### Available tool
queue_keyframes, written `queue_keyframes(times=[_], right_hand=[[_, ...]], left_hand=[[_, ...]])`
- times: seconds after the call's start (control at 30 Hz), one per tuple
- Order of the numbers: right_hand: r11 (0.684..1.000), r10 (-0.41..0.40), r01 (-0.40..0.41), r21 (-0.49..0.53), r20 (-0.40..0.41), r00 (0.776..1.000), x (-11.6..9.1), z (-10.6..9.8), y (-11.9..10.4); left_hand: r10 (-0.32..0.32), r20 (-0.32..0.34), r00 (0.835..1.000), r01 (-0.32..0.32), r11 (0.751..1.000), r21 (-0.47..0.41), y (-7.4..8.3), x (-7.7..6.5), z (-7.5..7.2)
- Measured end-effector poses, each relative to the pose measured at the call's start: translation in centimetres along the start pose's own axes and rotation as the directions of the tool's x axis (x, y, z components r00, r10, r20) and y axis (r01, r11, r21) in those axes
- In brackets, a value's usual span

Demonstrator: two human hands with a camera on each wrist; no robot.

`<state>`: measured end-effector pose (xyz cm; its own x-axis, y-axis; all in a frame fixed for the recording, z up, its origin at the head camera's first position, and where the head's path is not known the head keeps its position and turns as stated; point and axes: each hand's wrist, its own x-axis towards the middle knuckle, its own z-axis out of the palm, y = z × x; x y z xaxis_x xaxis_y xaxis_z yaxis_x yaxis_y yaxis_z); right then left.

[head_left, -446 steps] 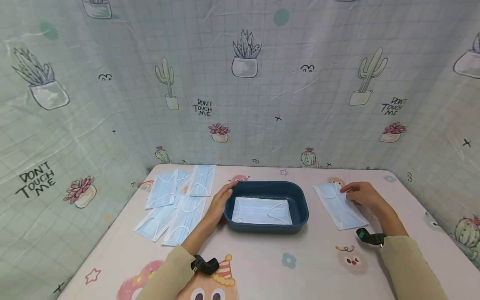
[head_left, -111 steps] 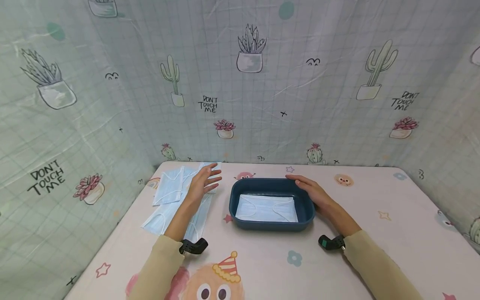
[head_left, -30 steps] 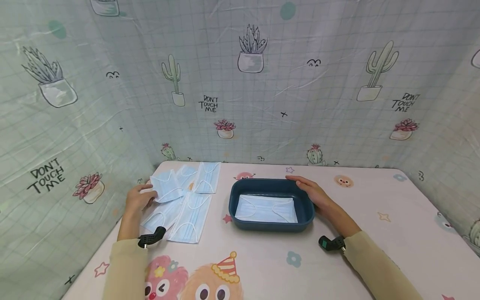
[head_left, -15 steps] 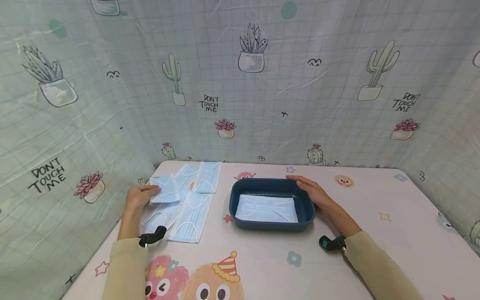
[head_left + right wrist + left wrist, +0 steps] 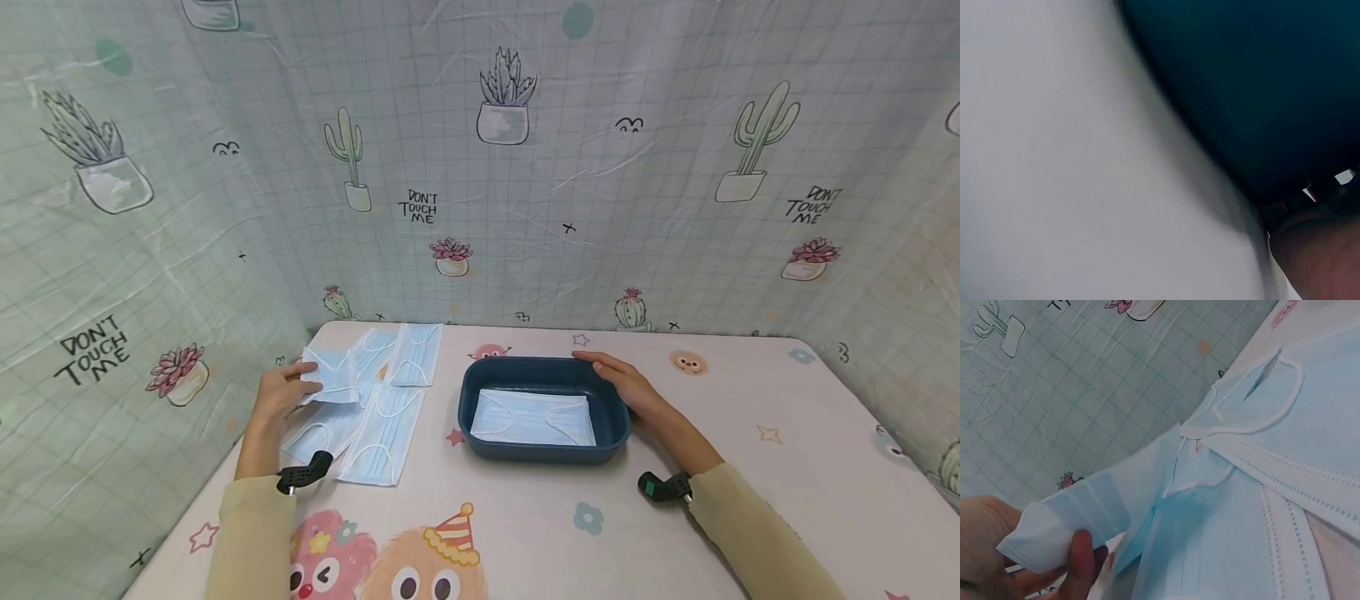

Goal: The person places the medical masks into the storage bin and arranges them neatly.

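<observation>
My left hand (image 5: 279, 395) is at the left side of a group of light blue face masks. Between thumb and fingers it pinches the left edge of one face mask (image 5: 334, 377), which bends and lifts at that end in the left wrist view, with the thumb (image 5: 1081, 559) on top. Other masks (image 5: 381, 437) lie flat and overlapping under and beside it, their white ear loops showing. My right hand (image 5: 628, 386) rests along the right side of a dark blue box (image 5: 534, 453), fingers stretched over its rear corner. Inside the box lies a face mask (image 5: 534, 417), set crosswise.
A pale printed cloth covers the table (image 5: 675, 533). Patterned sheeting (image 5: 547, 208) rises behind it and at both sides, close by the left hand. One mask (image 5: 415, 354) lies at the back edge, left of the box.
Earlier my right hand held a mask right of the box; that spot now shows bare cloth, and the hand rests on the box. My left hand left the box, moved left and lifted a mask's edge.
</observation>
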<state>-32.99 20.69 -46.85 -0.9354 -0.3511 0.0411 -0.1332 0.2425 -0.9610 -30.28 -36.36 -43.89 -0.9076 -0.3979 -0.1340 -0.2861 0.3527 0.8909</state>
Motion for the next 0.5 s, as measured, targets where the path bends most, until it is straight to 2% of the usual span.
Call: queue_keyframes(times=[0.27, 0.5], right_hand=[[1.000, -0.008, 0.008, -0.005, 0.000, 1.000, 0.0, 0.0, -0.1], [1.000, 0.002, -0.002, -0.002, 0.001, 1.000, 0.1, 0.0, 0.0]], left_hand=[[0.006, 0.037, 0.999, -0.005, 0.999, -0.042, 0.9, -0.2, 0.0], [0.055, 0.074, 0.996, -0.052, 0.998, -0.040, 2.9, -1.2, 0.0]])
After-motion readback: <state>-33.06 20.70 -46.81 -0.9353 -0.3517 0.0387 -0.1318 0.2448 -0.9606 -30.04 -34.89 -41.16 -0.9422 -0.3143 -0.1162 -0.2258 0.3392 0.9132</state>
